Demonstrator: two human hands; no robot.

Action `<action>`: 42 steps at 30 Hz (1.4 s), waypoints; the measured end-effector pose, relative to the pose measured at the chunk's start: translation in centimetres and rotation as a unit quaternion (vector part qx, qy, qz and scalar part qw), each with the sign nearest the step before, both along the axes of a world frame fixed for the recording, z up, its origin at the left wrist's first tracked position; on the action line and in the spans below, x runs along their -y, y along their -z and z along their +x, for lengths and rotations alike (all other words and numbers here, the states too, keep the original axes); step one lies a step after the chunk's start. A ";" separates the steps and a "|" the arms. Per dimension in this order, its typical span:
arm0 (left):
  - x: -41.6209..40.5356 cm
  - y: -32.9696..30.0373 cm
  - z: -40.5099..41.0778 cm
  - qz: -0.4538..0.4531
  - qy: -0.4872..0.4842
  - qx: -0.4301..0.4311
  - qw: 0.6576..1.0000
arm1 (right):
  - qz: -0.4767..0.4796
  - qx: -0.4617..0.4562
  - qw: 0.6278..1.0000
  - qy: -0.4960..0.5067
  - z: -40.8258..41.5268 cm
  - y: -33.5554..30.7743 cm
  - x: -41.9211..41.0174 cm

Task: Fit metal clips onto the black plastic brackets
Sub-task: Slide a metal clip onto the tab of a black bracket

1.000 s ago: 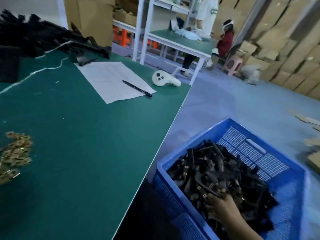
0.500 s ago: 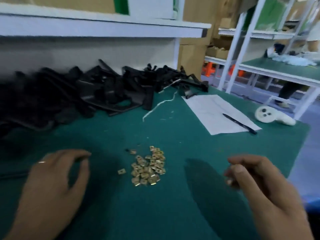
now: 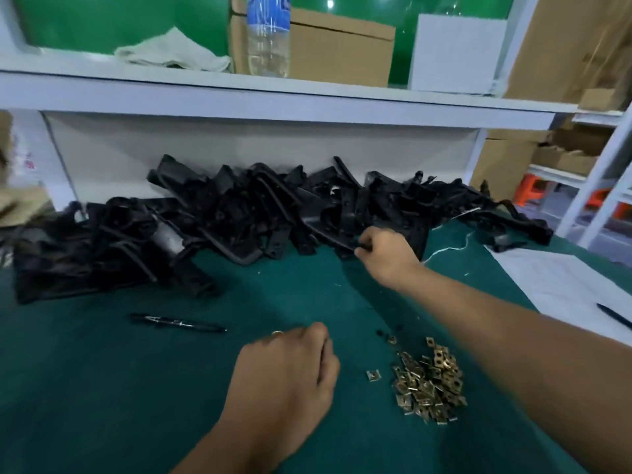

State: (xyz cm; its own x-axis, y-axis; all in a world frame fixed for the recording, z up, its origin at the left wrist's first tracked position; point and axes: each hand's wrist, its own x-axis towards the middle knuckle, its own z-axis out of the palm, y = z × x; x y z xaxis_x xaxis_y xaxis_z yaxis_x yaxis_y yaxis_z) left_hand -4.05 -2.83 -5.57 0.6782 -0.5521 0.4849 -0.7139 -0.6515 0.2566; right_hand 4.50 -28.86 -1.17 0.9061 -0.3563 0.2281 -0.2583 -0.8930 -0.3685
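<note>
Fetching step: right hand (image 3: 388, 249) pinches a bracket (image 3: 328, 230) at 12 o'clock; left hand (image 3: 287, 374) curled, grip unclear; next, clips (image 3: 427, 384) at 4 o'clock

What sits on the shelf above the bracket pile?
On the white shelf: a crumpled cloth, a clear water bottle, a cardboard box, a white box. Box contents are hidden.
</note>
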 end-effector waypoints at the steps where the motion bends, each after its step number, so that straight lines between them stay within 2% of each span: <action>1: 0.0 0.1 0.1 0.001 -0.005 0.006 1.000 | -0.012 -0.016 1.000 0.005 1.0 0.2 0.6; 5: 0.0 0.0 0.4 -0.012 -0.011 0.020 1.000 | 0.011 -0.029 0.999 0.020 2.6 0.4 1.4; 8: 0.0 0.1 0.5 -0.019 -0.015 0.020 1.000 | 0.045 0.009 0.999 -0.011 2.3 0.0 0.8; 10: -0.1 0.2 0.6 -0.024 -0.022 0.018 0.999 | 0.102 0.061 0.993 -0.012 1.4 -0.1 0.5; 12: -0.1 0.1 0.6 -0.033 -0.035 0.013 0.999 | 0.142 0.065 0.988 -0.014 0.3 0.4 0.6; 15: 0.2 0.0 0.4 -0.015 -0.038 0.019 0.999 | 0.110 0.011 0.994 -0.005 -0.6 1.5 0.5; 18: 0.2 -0.1 0.3 -0.012 -0.043 0.019 0.999 | 0.072 0.024 0.997 0.012 -0.1 1.3 0.3; 23: 0.2 -0.3 0.3 -0.017 -0.035 0.035 0.999 | 0.071 -0.048 0.996 -0.016 1.6 0.1 -2.3; 26: 0.3 -0.2 0.3 -0.023 -0.039 0.049 0.998 | 0.071 -0.058 0.996 0.018 3.0 -0.6 -4.1; 30: 0.3 -0.2 0.6 -0.025 -0.038 0.051 0.998 | -0.044 -0.007 0.998 0.055 3.2 -1.7 -5.8; 32: 0.2 -0.1 0.5 -0.033 -0.046 0.048 0.997 | -0.072 0.032 0.996 0.035 2.1 -2.5 -6.4; 35: 0.0 -0.5 0.5 -0.077 -0.078 0.019 0.994 | -0.099 0.077 0.991 -0.044 -1.1 -4.0 -7.6; 38: 0.0 -1.1 0.5 -0.164 -0.128 -0.051 0.977 | -0.163 0.143 0.964 -0.152 -6.6 -4.0 -8.8; 40: -0.1 -1.0 0.6 -0.229 -0.126 -0.096 0.961 | -0.232 0.128 0.938 -0.225 -10.8 -3.2 -10.2; 42: -0.3 -1.0 1.1 -0.317 -0.105 -0.156 0.930 | -0.281 0.106 0.915 -0.269 -13.4 -1.9 -11.0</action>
